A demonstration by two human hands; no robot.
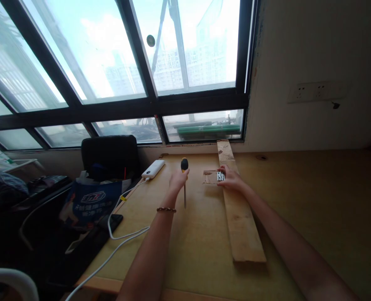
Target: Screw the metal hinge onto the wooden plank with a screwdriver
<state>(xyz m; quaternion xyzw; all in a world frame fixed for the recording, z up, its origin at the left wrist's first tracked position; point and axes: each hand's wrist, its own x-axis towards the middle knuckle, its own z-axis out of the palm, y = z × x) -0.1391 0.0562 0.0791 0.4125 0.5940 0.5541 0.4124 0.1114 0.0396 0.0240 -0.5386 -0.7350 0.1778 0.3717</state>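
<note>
The left hand (178, 180) wraps its fingers round a screwdriver (184, 164), handle uppermost. Rightward, the right hand (232, 179) pinches a metal hinge (221, 176) by the left edge of a plank (242, 221), which runs lengthwise from the window (194, 50) toward the person.

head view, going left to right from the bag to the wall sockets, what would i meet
Bag → power bank → screwdriver in the left hand → metal piece in the right hand → wall sockets.
</note>
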